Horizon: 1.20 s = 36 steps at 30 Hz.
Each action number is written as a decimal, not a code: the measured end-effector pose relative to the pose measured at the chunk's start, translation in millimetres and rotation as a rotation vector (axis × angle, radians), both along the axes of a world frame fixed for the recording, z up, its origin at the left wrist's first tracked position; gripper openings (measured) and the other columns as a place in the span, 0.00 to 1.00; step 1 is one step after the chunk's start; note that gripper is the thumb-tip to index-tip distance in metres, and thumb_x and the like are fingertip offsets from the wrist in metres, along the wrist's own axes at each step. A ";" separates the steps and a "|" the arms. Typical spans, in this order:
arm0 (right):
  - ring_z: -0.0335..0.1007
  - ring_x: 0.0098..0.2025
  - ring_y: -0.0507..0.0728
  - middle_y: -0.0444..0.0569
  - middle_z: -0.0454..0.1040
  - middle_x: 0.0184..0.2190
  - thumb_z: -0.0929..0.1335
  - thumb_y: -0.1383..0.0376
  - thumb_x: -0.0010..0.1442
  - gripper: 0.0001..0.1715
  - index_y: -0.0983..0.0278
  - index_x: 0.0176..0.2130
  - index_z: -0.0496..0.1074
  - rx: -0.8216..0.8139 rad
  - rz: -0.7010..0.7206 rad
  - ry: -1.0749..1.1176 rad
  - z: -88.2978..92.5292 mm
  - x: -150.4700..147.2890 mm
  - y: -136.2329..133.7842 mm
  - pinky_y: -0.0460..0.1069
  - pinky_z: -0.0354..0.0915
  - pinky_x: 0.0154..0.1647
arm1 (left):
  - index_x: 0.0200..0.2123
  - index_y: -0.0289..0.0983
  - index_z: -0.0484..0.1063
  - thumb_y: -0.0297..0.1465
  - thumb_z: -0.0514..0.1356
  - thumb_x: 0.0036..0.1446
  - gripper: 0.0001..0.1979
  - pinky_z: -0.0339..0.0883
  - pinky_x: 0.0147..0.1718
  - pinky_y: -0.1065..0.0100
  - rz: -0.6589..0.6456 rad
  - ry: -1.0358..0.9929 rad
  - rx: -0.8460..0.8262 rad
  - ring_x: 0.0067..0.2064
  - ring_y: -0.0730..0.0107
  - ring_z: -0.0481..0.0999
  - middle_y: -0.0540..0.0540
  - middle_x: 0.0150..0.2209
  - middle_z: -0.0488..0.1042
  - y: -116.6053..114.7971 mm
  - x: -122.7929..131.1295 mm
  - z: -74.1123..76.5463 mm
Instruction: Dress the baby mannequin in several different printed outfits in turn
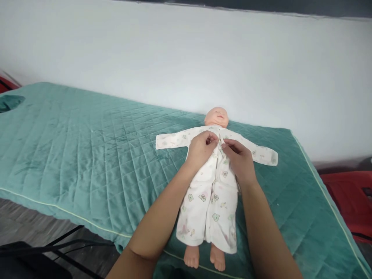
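Observation:
A baby doll [217, 117] lies on its back, head toward the wall and bare feet toward me. It wears white printed pajamas [200, 195] with long sleeves spread out to both sides; the doll's hands do not show. At the chest, my left hand [203, 146] pinches the edge of the front opening. Just across from it, my right hand [238, 157] grips the other edge with thumb and fingers. Between my fingertips a small fastening shows, too small to make out. Below, the front seam runs down to the legs.
A green quilted cover [87, 155] with pale piping lies over the bed, with a hole [11, 103] at its far left. Behind stands a white wall [174, 58]. A red plastic object [348, 201] is at the right, and a dark frame [69, 248] at the lower left.

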State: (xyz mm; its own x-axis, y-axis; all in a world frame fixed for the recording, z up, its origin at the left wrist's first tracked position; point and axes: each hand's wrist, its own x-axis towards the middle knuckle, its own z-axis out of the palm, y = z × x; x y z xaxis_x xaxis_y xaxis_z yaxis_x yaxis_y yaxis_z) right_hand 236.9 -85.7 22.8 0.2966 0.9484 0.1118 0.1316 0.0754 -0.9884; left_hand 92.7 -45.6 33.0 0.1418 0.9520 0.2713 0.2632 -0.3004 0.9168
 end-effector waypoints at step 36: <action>0.74 0.43 0.58 0.48 0.80 0.41 0.73 0.55 0.56 0.18 0.59 0.46 0.80 0.020 0.022 -0.039 -3.1 -2.0 -1.5 0.57 0.67 0.52 | 0.38 0.39 0.79 0.28 0.64 0.58 0.05 0.66 0.37 0.70 -0.076 -0.013 0.034 0.33 0.75 0.67 0.49 0.37 0.68 0.5 -7.9 -3.4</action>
State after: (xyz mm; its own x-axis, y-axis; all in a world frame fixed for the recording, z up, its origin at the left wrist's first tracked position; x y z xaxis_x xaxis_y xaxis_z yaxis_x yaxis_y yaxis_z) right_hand 234.9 -87.2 19.7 0.2703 0.9523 0.1417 0.1679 0.0983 -0.9809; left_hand 84.9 -45.1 29.6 0.2093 0.9288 0.3058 0.2269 -0.3503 0.9087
